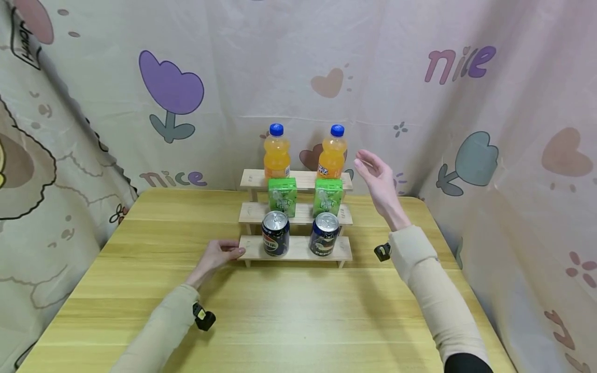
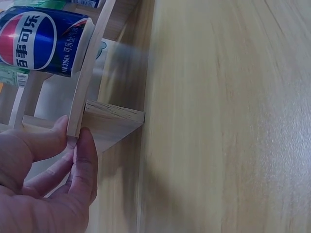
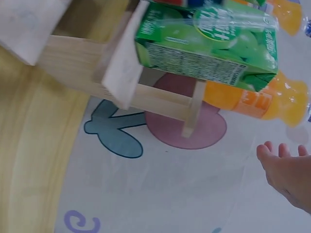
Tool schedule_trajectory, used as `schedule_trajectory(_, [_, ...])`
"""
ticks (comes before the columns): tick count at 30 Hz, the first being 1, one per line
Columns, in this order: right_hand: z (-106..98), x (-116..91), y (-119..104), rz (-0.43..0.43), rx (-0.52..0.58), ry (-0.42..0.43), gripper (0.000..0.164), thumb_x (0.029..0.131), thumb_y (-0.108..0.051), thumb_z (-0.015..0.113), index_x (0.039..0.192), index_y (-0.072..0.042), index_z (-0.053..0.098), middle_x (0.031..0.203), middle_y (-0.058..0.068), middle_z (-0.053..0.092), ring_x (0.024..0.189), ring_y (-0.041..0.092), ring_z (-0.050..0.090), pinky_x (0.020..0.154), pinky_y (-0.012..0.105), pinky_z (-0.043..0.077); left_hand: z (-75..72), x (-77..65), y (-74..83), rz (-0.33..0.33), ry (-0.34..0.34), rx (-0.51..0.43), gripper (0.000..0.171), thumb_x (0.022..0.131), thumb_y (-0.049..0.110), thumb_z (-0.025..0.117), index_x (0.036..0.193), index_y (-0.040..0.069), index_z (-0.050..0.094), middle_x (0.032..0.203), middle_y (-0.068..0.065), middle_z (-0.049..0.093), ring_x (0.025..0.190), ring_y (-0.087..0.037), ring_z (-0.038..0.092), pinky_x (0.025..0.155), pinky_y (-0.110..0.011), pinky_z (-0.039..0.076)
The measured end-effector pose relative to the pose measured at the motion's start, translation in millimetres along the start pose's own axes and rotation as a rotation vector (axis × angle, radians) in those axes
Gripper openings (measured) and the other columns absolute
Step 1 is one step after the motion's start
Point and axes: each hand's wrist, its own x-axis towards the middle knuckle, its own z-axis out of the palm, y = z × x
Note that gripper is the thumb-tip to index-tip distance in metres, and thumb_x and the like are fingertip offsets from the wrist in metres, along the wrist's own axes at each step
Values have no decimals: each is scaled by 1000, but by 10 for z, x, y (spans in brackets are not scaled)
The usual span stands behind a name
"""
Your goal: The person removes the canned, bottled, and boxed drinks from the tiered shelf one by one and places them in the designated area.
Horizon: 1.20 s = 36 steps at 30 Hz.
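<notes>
A three-tier wooden rack [image 1: 298,248] stands on the table. My left hand [image 1: 219,257] pinches the left end of its lowest shelf between thumb and fingers, as the left wrist view shows closely. Two dark blue Pepsi cans [image 1: 275,238] stand on that bottom tier. Two green drink cartons [image 1: 282,197] sit on the middle tier, and two orange soda bottles [image 1: 277,153] with blue caps on the top. To the right of the right-hand bottle [image 1: 332,155], my right hand [image 1: 377,178] is raised with fingers loosely bent, touching nothing. The right wrist view shows that hand [image 3: 289,174] apart from the bottle.
The wood-grain table [image 1: 298,321] spreads in front of the rack and to both sides. Behind it hangs a pale printed curtain [image 1: 252,67], which also closes in the left and right sides. Small black cameras [image 1: 203,317] are strapped to both wrists.
</notes>
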Motion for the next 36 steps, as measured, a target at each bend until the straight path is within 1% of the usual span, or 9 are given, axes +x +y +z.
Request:
schedule_trajectory(7, [131,224,-117,20,-21,-40,55,103,-18,56,151,-1,37,157,19,41,145,31,41,125,38,31,-4,1,-1,-24,15,-4,49,92,14,73,128,-14,57,114,-27,70,84,-8,64,81,-28,57])
schedule_trajectory(11, [202,349,-160,9,-24,-51,54,104,-18,55,151,0,38,154,20,44,143,32,44,123,38,34,2,6,-4,-35,22,-1,48,91,14,74,127,-13,58,113,-25,70,84,-9,64,81,-26,57])
schedule_trajectory(14, [254,418,-188,9,-38,-62,53,105,-21,54,152,-2,38,153,20,44,143,33,43,123,39,34,2,9,-3,-38,24,5,46,91,14,74,126,-12,59,114,-24,70,87,-11,65,83,-26,56])
schedule_trajectory(18, [310,486,-213,16,-63,-73,52,105,-26,53,152,-6,40,155,18,44,144,33,43,124,43,33,7,0,3,-44,24,17,46,92,15,74,127,-10,60,116,-24,70,90,-13,65,87,-29,56])
schedule_trajectory(22, [360,547,-228,23,-69,-91,51,106,-29,51,151,-9,43,154,17,45,142,32,43,123,47,32,3,-8,19,-39,21,9,47,91,14,74,127,-12,59,114,-25,70,89,-12,65,88,-33,57])
schedule_trajectory(25, [393,577,-243,29,-58,-103,49,106,-29,50,149,-7,44,154,18,46,142,31,43,124,47,30,-1,-7,26,-34,19,6,47,91,14,74,126,-13,59,113,-25,70,88,-11,65,87,-32,57])
schedule_trajectory(30, [414,606,-255,24,-43,-110,47,107,-25,48,146,0,44,154,21,44,146,29,39,127,48,25,8,3,18,-41,17,9,46,92,15,73,127,-11,59,115,-23,70,89,-11,65,88,-31,57])
schedule_trajectory(33, [413,616,-262,28,-54,-106,47,107,-25,48,146,1,45,148,19,50,142,28,42,126,47,27,10,6,17,-39,13,10,45,92,15,72,127,-11,59,115,-24,70,89,-11,65,89,-31,57])
schedule_trajectory(36, [406,618,-272,26,-73,-103,45,107,-25,47,144,2,46,132,11,57,131,26,47,123,46,31,9,5,16,-35,18,13,44,92,15,73,126,-11,60,115,-24,70,89,-11,65,87,-30,57])
